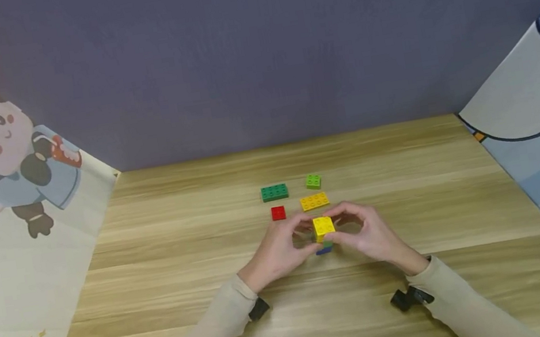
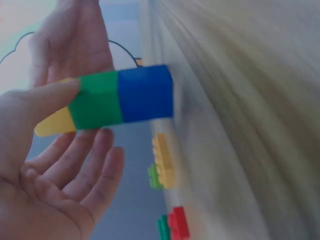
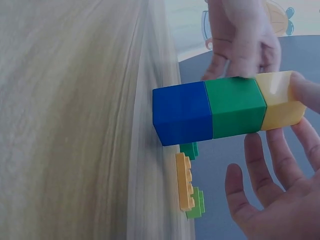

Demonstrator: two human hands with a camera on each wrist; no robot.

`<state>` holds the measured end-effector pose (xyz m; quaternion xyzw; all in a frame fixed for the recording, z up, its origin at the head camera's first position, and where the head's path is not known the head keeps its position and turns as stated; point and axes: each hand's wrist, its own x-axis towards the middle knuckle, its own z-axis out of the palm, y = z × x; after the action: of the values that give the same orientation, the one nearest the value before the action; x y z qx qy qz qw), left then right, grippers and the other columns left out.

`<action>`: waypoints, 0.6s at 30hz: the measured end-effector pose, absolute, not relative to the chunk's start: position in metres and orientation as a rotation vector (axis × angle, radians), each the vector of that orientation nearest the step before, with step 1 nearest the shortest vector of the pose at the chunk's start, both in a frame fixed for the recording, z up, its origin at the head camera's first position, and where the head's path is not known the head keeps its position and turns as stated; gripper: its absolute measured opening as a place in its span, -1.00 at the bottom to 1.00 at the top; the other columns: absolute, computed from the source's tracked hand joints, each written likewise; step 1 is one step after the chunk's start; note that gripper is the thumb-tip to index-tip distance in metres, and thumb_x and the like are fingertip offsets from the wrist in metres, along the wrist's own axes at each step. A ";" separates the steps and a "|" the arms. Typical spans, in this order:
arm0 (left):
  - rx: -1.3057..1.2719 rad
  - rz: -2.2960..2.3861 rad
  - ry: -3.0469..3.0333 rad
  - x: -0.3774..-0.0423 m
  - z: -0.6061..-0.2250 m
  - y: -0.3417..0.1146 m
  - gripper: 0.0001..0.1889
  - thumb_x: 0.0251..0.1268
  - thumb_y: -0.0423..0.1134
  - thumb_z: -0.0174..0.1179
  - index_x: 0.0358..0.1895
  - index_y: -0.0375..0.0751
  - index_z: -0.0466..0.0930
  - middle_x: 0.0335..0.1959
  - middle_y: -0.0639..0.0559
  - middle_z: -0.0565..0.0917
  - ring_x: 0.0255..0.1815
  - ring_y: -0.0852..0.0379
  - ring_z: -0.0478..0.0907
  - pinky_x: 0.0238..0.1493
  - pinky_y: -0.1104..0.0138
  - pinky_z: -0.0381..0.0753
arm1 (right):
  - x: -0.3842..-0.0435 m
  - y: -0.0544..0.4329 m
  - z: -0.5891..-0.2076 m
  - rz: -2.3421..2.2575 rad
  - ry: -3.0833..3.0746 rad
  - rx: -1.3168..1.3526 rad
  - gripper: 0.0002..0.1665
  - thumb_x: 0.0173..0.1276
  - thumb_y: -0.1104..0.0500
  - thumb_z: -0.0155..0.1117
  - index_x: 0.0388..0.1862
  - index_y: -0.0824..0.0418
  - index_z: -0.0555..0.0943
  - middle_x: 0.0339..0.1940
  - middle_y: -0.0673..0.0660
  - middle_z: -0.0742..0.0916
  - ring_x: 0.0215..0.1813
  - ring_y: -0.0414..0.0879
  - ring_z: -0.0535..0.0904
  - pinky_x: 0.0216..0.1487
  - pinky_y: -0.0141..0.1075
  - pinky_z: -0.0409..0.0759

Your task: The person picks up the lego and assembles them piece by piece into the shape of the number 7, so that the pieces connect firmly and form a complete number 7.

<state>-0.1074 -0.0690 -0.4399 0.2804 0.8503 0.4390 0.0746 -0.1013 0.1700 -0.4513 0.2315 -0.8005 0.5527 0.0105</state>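
Note:
A column of three toy building blocks stands between my hands: a blue block (image 3: 182, 112) at the bottom, a green block (image 3: 237, 105) in the middle and a yellow block (image 1: 323, 227) with studs on top. My left hand (image 1: 277, 252) pinches the green block, its thumb lying across the side. With thumb and fingers, my right hand (image 1: 374, 234) grips the yellow block. In both wrist views the lower fingers are spread out from the column. The blue block's base is right at the tabletop. From the head view, the hands and the top block largely hide the lower two.
Beyond the hands lie a flat yellow brick (image 1: 314, 201), a small red brick (image 1: 278, 213), a dark green brick (image 1: 274, 192) and a small light green brick (image 1: 312, 181). The wooden table (image 1: 180, 234) meets a dark back panel (image 1: 255, 66) and printed side panels.

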 end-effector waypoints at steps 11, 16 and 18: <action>0.745 1.237 2.567 -0.114 -0.453 -0.074 -0.50 0.39 -0.33 0.39 0.37 -0.13 0.58 0.26 -0.03 0.75 0.18 0.04 0.74 0.26 0.21 0.73 | -0.101 0.171 -0.452 1.759 -2.502 0.713 -0.62 0.30 0.33 0.58 0.09 0.20 0.73 0.08 0.16 0.82 -0.02 -0.06 0.72 0.09 -0.04 0.78; 0.673 1.233 2.618 -0.121 -0.455 -0.071 -0.56 0.42 -0.28 0.37 0.32 -0.19 0.60 0.25 -0.08 0.75 0.17 -0.01 0.73 0.20 0.11 0.75 | -0.101 0.171 -0.451 1.770 -2.506 0.702 -0.62 0.29 0.33 0.58 0.07 0.20 0.73 0.06 0.16 0.82 -0.03 -0.07 0.73 0.07 -0.07 0.78; 0.644 1.248 2.625 -0.125 -0.455 -0.070 -0.57 0.42 -0.28 0.37 0.31 -0.22 0.61 0.25 -0.11 0.74 0.18 -0.04 0.73 0.19 0.10 0.75 | -0.101 0.170 -0.451 1.767 -2.509 0.698 -0.62 0.29 0.32 0.58 0.07 0.19 0.73 0.05 0.16 0.82 -0.04 -0.08 0.73 0.06 -0.09 0.78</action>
<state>-0.1253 -0.0698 -0.4550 0.2156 0.8788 0.4177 0.0824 -0.1014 0.1703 -0.4507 0.2216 -0.7972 0.5616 -0.0028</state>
